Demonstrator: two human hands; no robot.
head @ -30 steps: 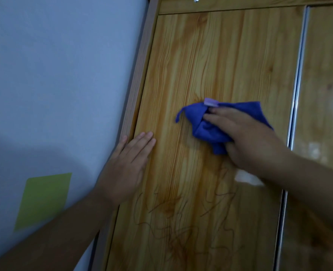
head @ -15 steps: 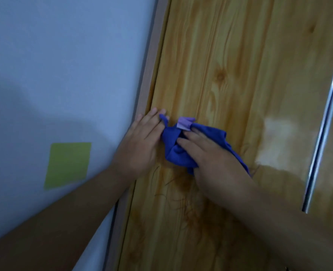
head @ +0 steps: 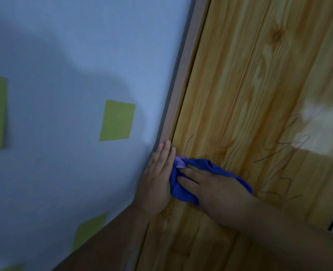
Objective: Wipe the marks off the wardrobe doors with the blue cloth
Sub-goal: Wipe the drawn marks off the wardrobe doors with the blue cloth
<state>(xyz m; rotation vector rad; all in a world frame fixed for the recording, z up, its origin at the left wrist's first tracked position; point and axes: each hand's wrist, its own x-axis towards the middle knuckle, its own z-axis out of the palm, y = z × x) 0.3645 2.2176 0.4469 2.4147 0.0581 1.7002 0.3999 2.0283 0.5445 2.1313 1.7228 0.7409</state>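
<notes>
The right hand lies flat with fingers spread over the blue cloth, pressing it against the pine-grained wardrobe door near the door's left edge; it is not clenched around the cloth, only bearing down on it. A pale lilac tag sticks out at the cloth's upper left corner. The left hand rests open and flat on the wardrobe's side frame, fingers pointing up, its edge touching the cloth. Thin dark scribble marks run across the door above and to the right of the cloth. On the blue-grey wall to the left sit several green squares.
</notes>
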